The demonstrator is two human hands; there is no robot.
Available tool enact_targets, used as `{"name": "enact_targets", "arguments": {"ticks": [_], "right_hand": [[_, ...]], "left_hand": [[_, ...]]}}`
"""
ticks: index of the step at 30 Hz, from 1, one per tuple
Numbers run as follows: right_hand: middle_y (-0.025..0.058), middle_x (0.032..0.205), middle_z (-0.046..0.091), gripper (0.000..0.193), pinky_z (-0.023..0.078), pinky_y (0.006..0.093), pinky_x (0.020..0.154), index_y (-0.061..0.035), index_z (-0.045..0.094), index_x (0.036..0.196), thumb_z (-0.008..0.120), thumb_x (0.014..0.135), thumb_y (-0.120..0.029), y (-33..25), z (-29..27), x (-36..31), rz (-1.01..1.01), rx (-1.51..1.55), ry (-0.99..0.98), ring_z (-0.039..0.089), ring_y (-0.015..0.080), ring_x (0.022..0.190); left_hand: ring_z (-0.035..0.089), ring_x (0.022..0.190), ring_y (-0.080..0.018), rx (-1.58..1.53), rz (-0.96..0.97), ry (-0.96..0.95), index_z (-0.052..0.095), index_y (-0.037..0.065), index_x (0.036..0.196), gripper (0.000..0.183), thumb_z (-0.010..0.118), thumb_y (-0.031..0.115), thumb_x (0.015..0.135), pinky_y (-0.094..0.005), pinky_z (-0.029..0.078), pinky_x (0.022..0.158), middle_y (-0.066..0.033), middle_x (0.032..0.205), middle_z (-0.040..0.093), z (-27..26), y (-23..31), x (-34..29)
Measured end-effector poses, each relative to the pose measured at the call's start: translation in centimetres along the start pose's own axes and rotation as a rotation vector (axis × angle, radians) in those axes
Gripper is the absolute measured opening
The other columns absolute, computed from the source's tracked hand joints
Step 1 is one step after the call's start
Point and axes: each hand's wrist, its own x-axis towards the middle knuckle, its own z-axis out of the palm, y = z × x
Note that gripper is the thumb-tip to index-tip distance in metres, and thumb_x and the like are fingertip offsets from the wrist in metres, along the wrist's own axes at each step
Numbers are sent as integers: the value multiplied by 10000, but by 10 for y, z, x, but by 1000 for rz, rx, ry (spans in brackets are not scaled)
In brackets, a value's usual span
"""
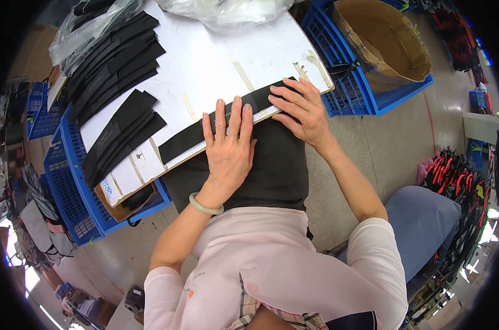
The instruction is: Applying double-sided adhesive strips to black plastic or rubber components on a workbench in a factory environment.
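Resting on one black fabric strip (186,138) along the desk's (205,60) near edge, at the centre of the frame, are two hands. The left hand (228,147), one pale bangle (206,204) on its wrist, lies flat with fingers spread; the right hand (303,113) covers the strip's right end, fingers slightly parted and gently bent. Two fanned piles of black strips, one larger (114,63) and one smaller (123,126), fill the upper left. Two clear plastic bags (227,12) lie along the top; one cardboard bin (384,41) stands upper right.
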Motion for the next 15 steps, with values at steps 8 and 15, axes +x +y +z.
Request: {"name": "enact_targets", "arguments": {"ticks": [8, 15], "right_hand": [[-14, 1213, 659, 345, 364, 433, 1053, -148, 720, 1078, 775, 742, -206, 1, 2, 0, 16, 6, -6, 526, 224, 1232], [0, 1202, 668, 349, 380, 437, 1035, -134, 724, 1078, 775, 737, -187, 0, 2, 2, -10, 0, 0, 545, 239, 1214]], "left_hand": [[249, 1437, -375, 21, -12, 26, 386, 104, 1463, 825, 753, 127, 724, -569, 152, 1146, -115, 1536, 326, 4, 0, 1], [313, 1402, -401, 211, 7, 84, 424, 84, 1418, 664, 691, 189, 819, -591, 221, 1118, -126, 1495, 382, 17, -2, -2]]}}
